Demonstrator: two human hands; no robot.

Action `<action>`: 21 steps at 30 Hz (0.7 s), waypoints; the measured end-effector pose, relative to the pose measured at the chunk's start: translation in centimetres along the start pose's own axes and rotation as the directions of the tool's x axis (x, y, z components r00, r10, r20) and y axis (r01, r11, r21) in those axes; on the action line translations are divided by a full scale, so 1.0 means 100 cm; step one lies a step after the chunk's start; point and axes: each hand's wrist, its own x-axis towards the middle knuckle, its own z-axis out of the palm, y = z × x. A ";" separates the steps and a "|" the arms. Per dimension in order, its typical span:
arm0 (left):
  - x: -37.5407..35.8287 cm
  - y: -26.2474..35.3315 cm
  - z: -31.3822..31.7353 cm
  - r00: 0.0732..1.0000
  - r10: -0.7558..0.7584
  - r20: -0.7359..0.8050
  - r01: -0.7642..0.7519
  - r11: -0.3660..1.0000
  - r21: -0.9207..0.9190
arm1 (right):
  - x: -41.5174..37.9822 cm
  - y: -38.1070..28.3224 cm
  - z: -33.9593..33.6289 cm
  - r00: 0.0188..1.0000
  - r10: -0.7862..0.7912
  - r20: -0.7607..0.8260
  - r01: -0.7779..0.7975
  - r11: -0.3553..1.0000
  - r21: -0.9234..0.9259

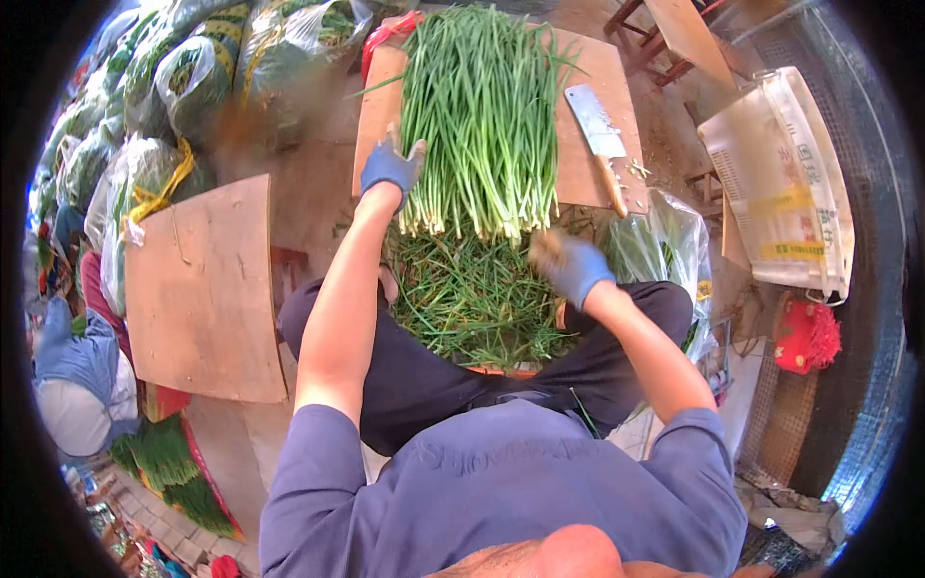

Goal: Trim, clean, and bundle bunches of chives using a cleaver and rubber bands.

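A thick pile of garlic chives (pixel 482 125) lies on a wooden board (pixel 617 87), pale cut ends toward me. My left hand (pixel 390 170), in a blue-grey glove, is at the pile's left edge with thumb and fingers apart. By the pale ends at the lower right is my right hand (pixel 570 266), gloved too; its fingers are blurred and point at the stalks, and whether they grip anything I cannot make out. A cleaver (pixel 595 123) with a wooden handle lies flat on the board, right of the chives. Loose green trimmings (pixel 472 294) are heaped between my legs.
To the left stands a wooden table top (pixel 202 299). Stuffed plastic bags (pixel 198 77) crowd the upper left, near a seated person (pixel 82 376). A clear bag (pixel 665 236) of greens is by my right knee. A white plastic crate (pixel 785 183) is tilted at the right.
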 end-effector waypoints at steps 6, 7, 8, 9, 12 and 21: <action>0.014 0.027 0.022 0.999 -0.032 0.012 0.032 0.999 -0.005 | 0.128 0.036 0.010 0.810 0.393 -0.435 -0.177 0.872 0.457; 0.020 0.028 0.037 1.000 0.017 -0.011 -0.017 1.000 0.008 | 0.138 0.020 0.010 0.820 0.427 -0.380 -0.196 0.835 0.515; 0.018 0.039 0.043 1.000 0.010 0.007 -0.010 1.000 -0.001 | 0.140 0.002 0.010 0.879 0.356 -0.318 -0.145 0.833 0.534; 0.011 0.050 0.053 1.000 -0.002 0.029 0.002 1.000 -0.011 | 0.137 -0.014 0.014 0.927 0.280 -0.250 -0.100 0.826 0.555; -0.007 0.061 0.060 0.990 0.129 0.065 -0.131 0.991 0.027 | 0.131 -0.019 0.048 0.856 0.335 -0.394 -0.116 0.868 0.484; -0.008 0.053 0.071 0.976 0.212 -0.047 -0.209 0.976 0.062 | 0.136 0.011 0.039 0.888 0.296 -0.352 -0.162 0.918 0.363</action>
